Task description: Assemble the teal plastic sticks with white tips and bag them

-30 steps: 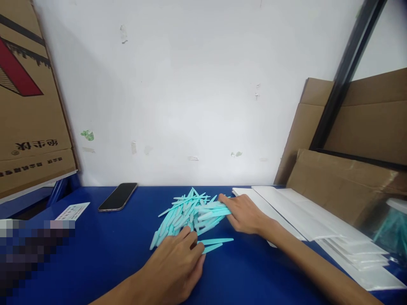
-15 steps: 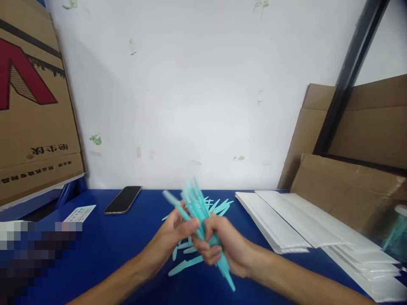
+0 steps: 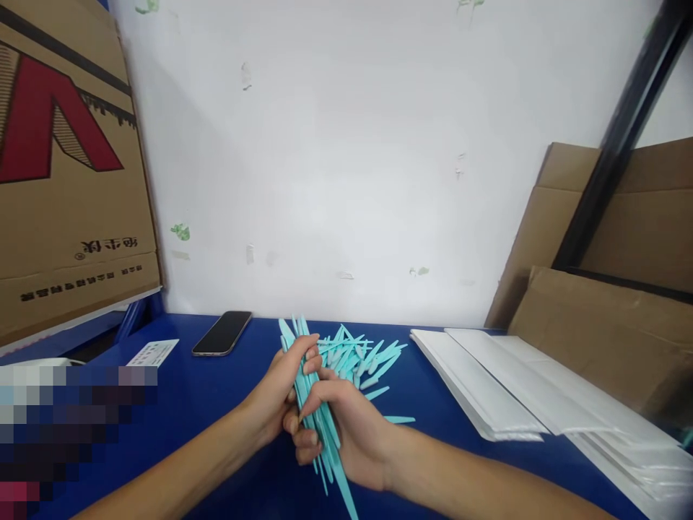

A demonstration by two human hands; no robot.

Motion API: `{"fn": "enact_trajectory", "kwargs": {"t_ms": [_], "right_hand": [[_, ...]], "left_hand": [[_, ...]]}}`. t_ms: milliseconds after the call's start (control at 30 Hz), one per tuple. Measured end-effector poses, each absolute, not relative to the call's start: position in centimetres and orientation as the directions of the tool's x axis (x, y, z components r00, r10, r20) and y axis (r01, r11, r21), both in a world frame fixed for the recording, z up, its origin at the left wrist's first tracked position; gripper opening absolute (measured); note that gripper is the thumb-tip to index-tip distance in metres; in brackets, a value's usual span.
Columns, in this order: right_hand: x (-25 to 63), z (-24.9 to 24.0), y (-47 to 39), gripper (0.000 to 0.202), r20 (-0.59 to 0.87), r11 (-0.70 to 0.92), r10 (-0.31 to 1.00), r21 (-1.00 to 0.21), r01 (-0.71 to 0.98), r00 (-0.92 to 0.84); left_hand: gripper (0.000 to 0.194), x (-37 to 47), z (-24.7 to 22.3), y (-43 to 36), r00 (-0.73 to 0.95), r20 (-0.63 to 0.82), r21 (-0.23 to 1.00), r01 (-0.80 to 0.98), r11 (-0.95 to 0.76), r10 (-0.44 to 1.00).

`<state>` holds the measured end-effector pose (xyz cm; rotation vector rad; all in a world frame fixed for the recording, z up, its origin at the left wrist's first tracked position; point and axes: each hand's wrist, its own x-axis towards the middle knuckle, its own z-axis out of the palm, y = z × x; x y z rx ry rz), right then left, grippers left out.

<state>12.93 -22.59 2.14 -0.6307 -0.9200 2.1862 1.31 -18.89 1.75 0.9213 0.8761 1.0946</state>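
Observation:
A bundle of turquoise eyebrow razors (image 3: 327,438), slim and tapering, is held upright and slightly tilted between both hands. My left hand (image 3: 284,383) closes round its upper part, thumb across the front. Lower down, my right hand (image 3: 354,426) wraps the same bundle, its fingers curled round the front. One razor sticks out below the others. Behind the hands, a loose pile of the same razors (image 3: 373,361) lies on the blue table (image 3: 227,404). Part of that pile is hidden by my hands.
A phone (image 3: 223,334) and a printed card (image 3: 154,352) lie at the left. Stacked white padded envelopes (image 3: 487,390) cover the right side. A large cardboard box (image 3: 81,217) stands at the left, and brown cardboard (image 3: 595,339) leans at the right against a white wall (image 3: 346,144).
The bundle and both hands have moved left and a little lower. The razors now stand more evenly together, and the loose pile shows more. The view has shifted slightly.

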Motion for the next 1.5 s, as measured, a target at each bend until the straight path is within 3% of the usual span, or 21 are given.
{"fn": "enact_trajectory", "kwargs": {"t_ms": [133,300,400,533,700,767,833,900,1000,1067,1267,1500], "right_hand": [[13.3,2.4,-21.9,0.012,-0.245,-0.495,0.72,-0.837,-0.232,-0.65],[14.3,2.8,-20.5,0.044,-0.142,-0.313,0.638,-0.946,-0.086,-0.757],[15.0,3.4,-19.8,0.051,-0.114,-0.275,0.551,-0.96,-0.051,-0.827],[15.4,4.2,-19.8,0.06,-0.145,-0.242,0.581,-0.97,0.0,-0.801],[16.8,4.6,-21.0,0.067,-0.216,-0.022,0.66,-0.963,0.27,-0.72],[18.4,4.4,-21.1,0.066,-0.215,0.106,0.691,-0.914,0.391,-0.69],[20.6,3.9,-20.7,0.057,-0.158,0.24,0.807,-0.792,0.562,-0.568],[22.8,3.2,-19.9,0.047,0.02,0.302,0.929,-0.616,0.728,-0.369],[25.8,2.4,-18.4,0.038,0.235,0.219,0.96,-0.295,0.93,-0.152],[27.2,2.0,-17.5,0.039,0.25,0.088,0.967,-0.178,0.98,-0.042],[28.6,1.0,-16.4,0.037,0.152,0.003,0.988,-0.183,0.983,0.025],[28.5,0.2,-16.2,0.034,0.206,-0.025,0.977,-0.128,0.991,0.051]], "left_hand": [[0.037,1.3,2.3,-18.1,0.258,-0.102,0.818,-0.528,0.228,0.961],[0.035,0.5,3.5,-17.1,0.29,-0.056,0.738,-0.632,0.235,0.955],[0.036,0.2,4.1,-16.8,0.326,-0.028,0.712,-0.656,0.248,0.945],[0.035,0.1,4.3,-16.5,0.354,-0.013,0.712,-0.654,0.257,0.935],[0.033,-1.3,4.7,-15.2,0.136,0.015,0.735,-0.673,0.081,0.991],[0.033,-2.4,4.8,-14.3,0.058,0.034,0.746,-0.665,0.013,0.998],[0.031,-3.4,4.7,-13.3,-0.011,0.053,0.781,-0.623,-0.048,0.999],[0.03,-4.2,4.4,-12.6,-0.085,0.096,0.823,-0.553,-0.127,0.992],[0.034,-4.6,4.1,-12.1,-0.182,0.216,0.861,-0.429,-0.275,0.959],[0.04,-4.3,4.0,-12.4,-0.205,0.296,0.867,-0.352,-0.352,0.933],[0.034,-2.8,2.5,-13.8,-0.16,0.439,0.867,-0.182,-0.464,0.884],[0.042,-2.2,0.6,-13.0,-0.221,0.421,0.878,-0.144,-0.456,0.88]]}}
